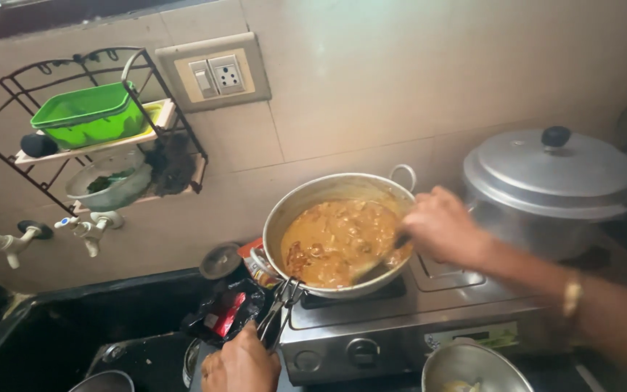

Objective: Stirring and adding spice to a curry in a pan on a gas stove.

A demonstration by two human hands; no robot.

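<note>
Stirring curry pan (342, 190) with spoon (375, 267) in right hand (440, 226); left hand (241, 363) clenching tongs (277, 308) on rim.

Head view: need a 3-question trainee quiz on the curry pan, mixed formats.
1. True or false: the right hand holds a ladle in the pan of brown curry.
2. What does the left hand clamp on the pan's rim? A tongs; B cloth; C lid.
3. Fill in: the lidded pot stands to the pan's ____ in the picture.

Key: 1 true; 2 A; 3 right.
</note>
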